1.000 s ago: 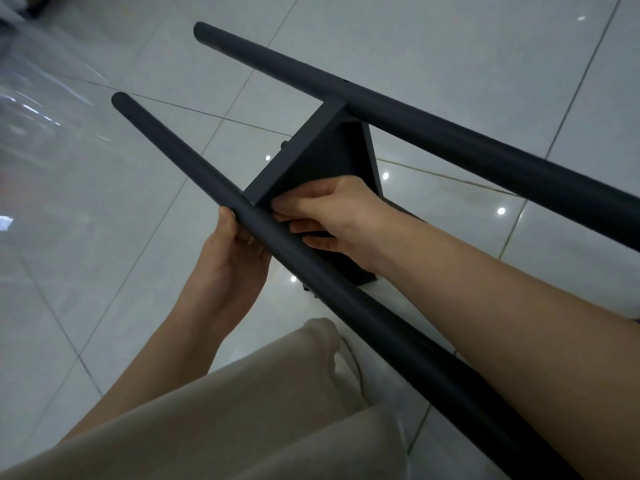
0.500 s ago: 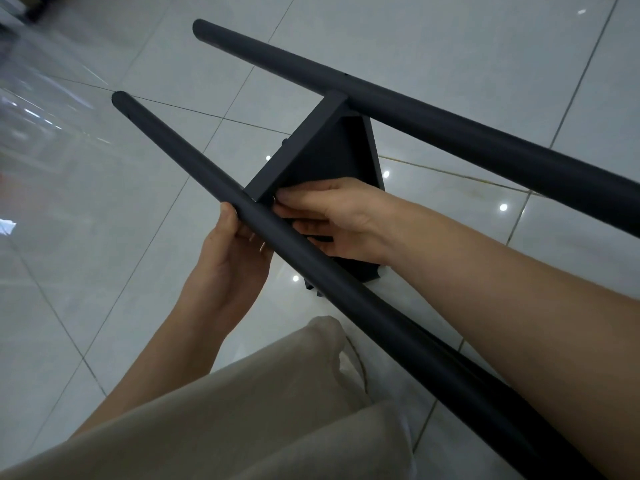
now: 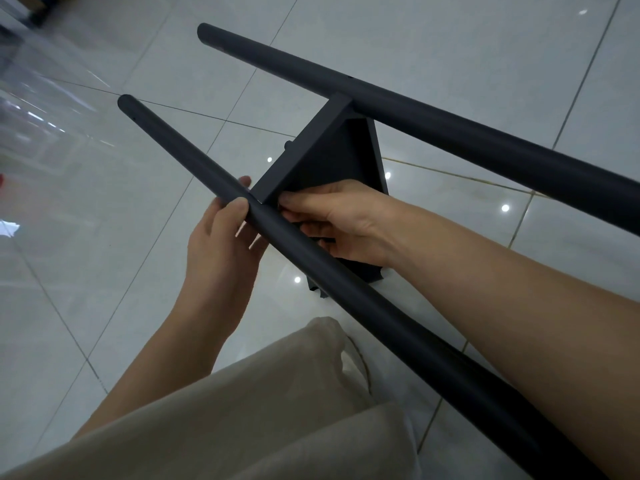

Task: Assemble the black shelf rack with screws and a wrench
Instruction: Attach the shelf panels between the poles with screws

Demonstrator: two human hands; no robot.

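Observation:
Two long black tubes cross the view diagonally: the near tube [image 3: 166, 142] and the far tube [image 3: 450, 129]. Between them stands a black shelf panel [image 3: 329, 157], its far end against the far tube and its near corner at the near tube. My left hand [image 3: 221, 244] grips the near tube from below, thumb on top and fingertips showing behind it. My right hand [image 3: 343, 220] reaches over the near tube and holds the panel's near corner, fingertips pinched right at the joint. No screw or wrench can be seen.
Glossy white floor tiles [image 3: 104, 220] with ceiling-light reflections lie all around. My leg in beige trousers [image 3: 259, 410] fills the bottom of the view. Dark furniture feet [image 3: 31, 12] stand at the far top left.
My left thumb has come up onto the top of the near tube. My right hand's fingertips stay at the panel corner; the rack has barely shifted.

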